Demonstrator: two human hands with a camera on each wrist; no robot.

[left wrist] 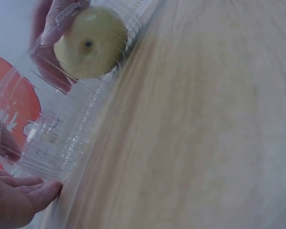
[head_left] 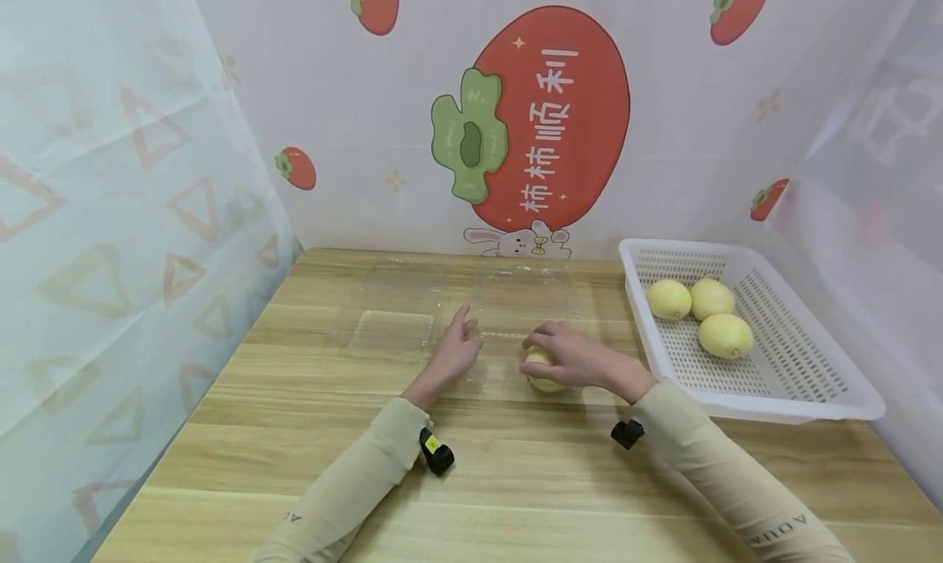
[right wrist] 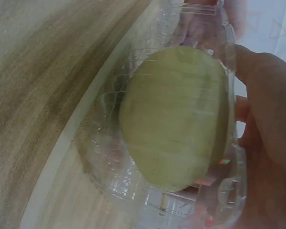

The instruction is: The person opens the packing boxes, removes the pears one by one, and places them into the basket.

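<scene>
My right hand [head_left: 570,357] reaches down over a pale yellow oval fruit [head_left: 547,375], fingers curled round its top. The fruit sits in the right part of a clear plastic clamshell box [left wrist: 62,119], whose lid stands raised at the back. Through the clear wall, the right wrist view shows the fruit [right wrist: 174,119] up close, partly covering the fingers behind it. My left hand [head_left: 458,349] is at the box's left side, fingers fairly straight, fingertips at its lower edge in the left wrist view.
Another clear plastic box [head_left: 390,330] stands open to the left on the wooden table [head_left: 508,481]. A white perforated basket [head_left: 803,375] at the right holds three pale yellow fruits [head_left: 725,335]. Printed sheets [head_left: 354,96] hang behind and at the sides.
</scene>
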